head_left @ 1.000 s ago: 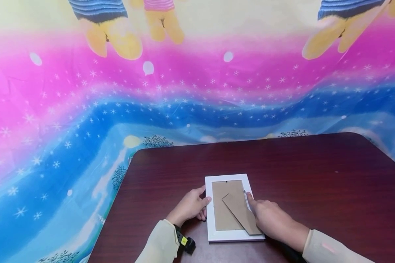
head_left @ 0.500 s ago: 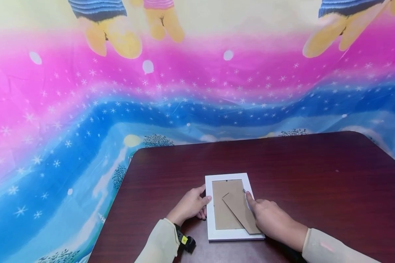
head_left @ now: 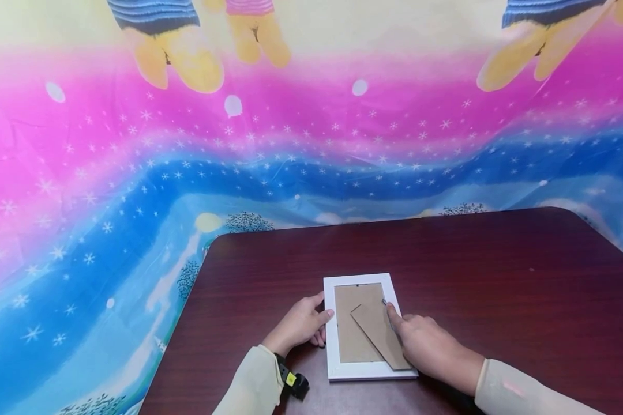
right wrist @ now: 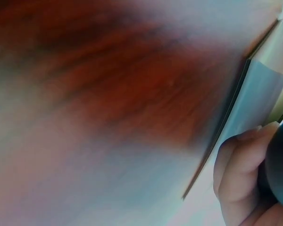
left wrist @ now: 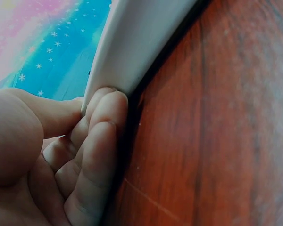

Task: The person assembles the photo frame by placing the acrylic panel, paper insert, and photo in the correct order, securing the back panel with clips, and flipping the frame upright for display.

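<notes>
A white photo frame (head_left: pixel 331 340) lies face down on the table, showing its brown backing board (head_left: pixel 354 337) and slanting stand leg (head_left: pixel 381 340). My left hand (head_left: pixel 302 323) grips the frame's left side, thumb on top; in the left wrist view, the curled fingers (left wrist: pixel 101 146) lie against its outer edge. My right hand (head_left: pixel 428 343) is over the right side, index finger pointing along the inner edge. A small metal tip (head_left: pixel 385 301) shows just beyond that finger. In the right wrist view, curled fingers surround a tool's dark rounded end (right wrist: pixel 280 160); its kind is mostly hidden.
The dark red-brown wooden table (head_left: pixel 259 271) has rounded far corners. Behind it hangs a colourful backdrop (head_left: pixel 311 127) with snowflakes, touching the table's far edge. A black wrist camera (head_left: pixel 297 385) sits on the left wrist.
The right index finger has shifted very slightly along the frame's inner edge, covering a pale gap there. The frame and my left hand stay in place.
</notes>
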`<state>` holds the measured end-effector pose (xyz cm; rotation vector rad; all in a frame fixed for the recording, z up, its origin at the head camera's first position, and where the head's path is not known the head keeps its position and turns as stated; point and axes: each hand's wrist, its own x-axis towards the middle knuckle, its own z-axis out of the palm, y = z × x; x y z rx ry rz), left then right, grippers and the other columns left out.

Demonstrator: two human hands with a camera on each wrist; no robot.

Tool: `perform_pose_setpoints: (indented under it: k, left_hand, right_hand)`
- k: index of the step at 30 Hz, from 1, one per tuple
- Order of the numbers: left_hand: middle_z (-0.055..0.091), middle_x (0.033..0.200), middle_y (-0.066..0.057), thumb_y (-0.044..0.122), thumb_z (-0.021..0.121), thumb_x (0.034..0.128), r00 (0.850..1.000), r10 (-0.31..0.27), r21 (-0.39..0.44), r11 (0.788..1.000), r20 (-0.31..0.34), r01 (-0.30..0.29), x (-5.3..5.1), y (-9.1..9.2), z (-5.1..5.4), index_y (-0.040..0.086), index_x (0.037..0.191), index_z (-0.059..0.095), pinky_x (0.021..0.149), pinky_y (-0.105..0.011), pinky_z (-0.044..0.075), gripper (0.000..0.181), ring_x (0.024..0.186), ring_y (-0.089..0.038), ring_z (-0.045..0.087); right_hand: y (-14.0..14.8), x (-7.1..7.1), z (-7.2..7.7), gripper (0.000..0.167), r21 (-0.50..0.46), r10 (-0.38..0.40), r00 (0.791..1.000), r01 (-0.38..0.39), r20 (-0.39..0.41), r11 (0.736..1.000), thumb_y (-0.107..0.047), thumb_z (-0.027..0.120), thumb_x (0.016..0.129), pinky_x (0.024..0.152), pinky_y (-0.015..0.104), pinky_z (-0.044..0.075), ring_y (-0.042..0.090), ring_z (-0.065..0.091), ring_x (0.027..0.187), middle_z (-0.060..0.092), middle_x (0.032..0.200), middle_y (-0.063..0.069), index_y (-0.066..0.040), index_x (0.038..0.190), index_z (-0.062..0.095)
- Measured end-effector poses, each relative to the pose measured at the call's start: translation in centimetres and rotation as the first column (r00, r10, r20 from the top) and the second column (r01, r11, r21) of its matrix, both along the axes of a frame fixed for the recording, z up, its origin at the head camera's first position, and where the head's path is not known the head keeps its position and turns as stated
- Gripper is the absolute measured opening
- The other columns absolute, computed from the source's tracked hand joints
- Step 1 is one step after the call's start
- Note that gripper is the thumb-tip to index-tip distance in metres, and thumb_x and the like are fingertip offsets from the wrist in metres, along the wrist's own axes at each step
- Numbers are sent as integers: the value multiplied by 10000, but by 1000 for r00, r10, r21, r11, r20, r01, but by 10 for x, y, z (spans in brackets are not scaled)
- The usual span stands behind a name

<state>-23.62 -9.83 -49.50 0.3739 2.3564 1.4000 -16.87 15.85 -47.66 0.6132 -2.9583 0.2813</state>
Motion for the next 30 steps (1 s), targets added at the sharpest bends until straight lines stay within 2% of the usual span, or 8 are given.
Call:
perform_pose_setpoints:
  k: [11, 19, 23, 27, 30]
  left_hand:
    - [605, 535, -114, 183, 581, 993, 1000, 9, 14, 1000, 7, -9, 0, 0, 1, -17, 1515, 267, 410, -338, 513, 641, 397, -187, 578]
    - [608, 549, -115, 196, 582, 991, 1000, 15, 10, 1000, 14, -15, 0, -1, 1, -11, 1517, 266, 419, -333, 515, 648, 408, -196, 583]
    - [609, 553, -105, 206, 581, 993, 1000, 11, 10, 1000, 10, -12, 0, 0, 1, 4, 1521, 269, 424, -333, 517, 646, 415, -202, 589]
    - [608, 556, -100, 209, 583, 993, 1000, 11, 6, 1000, 7, -11, 0, -1, 1, 12, 1522, 277, 427, -336, 517, 642, 422, -211, 592]
    - [606, 554, -99, 205, 583, 993, 1000, 5, 7, 1000, 2, -5, 0, -1, 0, 1, 1518, 278, 424, -334, 515, 641, 421, -211, 591]
  right_hand:
    - [0, 2, -1, 654, 4, 9, 999, -9, -34, 1000, 65, 637, 665, 493, 381, 493, 208, 543, 563, 596, 712, 87, 100, 1309, 526]
    - [-2, 0, -1, 644, 49, 21, 999, -19, -41, 999, 57, 660, 679, 455, 363, 466, 174, 484, 514, 552, 662, 54, 111, 1306, 521]
    - [-2, 0, -1, 627, 65, 24, 998, -20, -64, 998, 55, 650, 683, 468, 377, 477, 192, 505, 525, 561, 670, 72, 109, 1297, 530]
    - [0, 2, 0, 614, 17, 17, 999, -16, -51, 1000, 73, 616, 692, 516, 393, 498, 203, 549, 583, 599, 715, 90, 105, 1299, 535]
    - [4, 3, 0, 622, -32, 5, 1000, -6, -13, 999, 84, 608, 708, 567, 384, 512, 189, 586, 653, 632, 763, 70, 87, 1324, 526]
